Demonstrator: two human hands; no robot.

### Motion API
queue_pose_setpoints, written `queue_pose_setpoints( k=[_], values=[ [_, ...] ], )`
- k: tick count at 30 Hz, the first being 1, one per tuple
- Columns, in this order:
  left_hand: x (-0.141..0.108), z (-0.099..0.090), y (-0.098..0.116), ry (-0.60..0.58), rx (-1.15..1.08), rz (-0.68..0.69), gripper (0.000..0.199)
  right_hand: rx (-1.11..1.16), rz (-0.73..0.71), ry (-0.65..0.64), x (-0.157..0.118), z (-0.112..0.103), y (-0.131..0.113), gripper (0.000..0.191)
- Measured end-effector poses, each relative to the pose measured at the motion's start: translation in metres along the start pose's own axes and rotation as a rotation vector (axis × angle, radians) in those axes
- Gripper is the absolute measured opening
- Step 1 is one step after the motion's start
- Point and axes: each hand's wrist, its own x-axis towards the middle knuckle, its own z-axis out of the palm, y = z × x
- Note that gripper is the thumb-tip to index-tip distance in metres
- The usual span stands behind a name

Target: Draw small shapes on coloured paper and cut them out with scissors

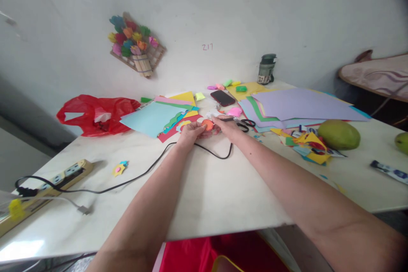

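Note:
Both hands meet near the middle of the table. My left hand (191,131) is closed, its fingers pinching an orange paper piece (208,125) with a rounded, petal-like outline. My right hand (225,126) is also closed, with fingertips at the piece's right edge. A slim black thing (228,119) shows along the top of my right hand; whether it is held or lies behind is unclear. Black-handled scissors (247,125) lie just right of that hand. Beside my left hand is a white and yellow paper cutout (184,125), on red paper (165,134).
Coloured sheets (153,117) lie at left, more sheets (306,104) at right. A black cord (127,185) runs from a power strip (60,178) towards my hands. A phone (222,97), paper scraps (310,146), a green mango (339,134) and a red bag (98,112) are around.

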Motion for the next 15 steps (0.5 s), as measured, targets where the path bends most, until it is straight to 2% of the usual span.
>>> queue_pose_setpoints(
  k=[11, 15],
  values=[
    [0.0007, -0.0013, -0.0013, -0.028, 0.020, 0.016, 0.044, 0.013, -0.050, -0.093, 0.0026, -0.0008, 0.0075, 0.019],
    [0.0016, -0.0027, -0.0022, -0.058, 0.021, 0.006, 0.045, -0.022, -0.061, -0.087, 0.0006, -0.0008, 0.0063, 0.018]
  ],
)
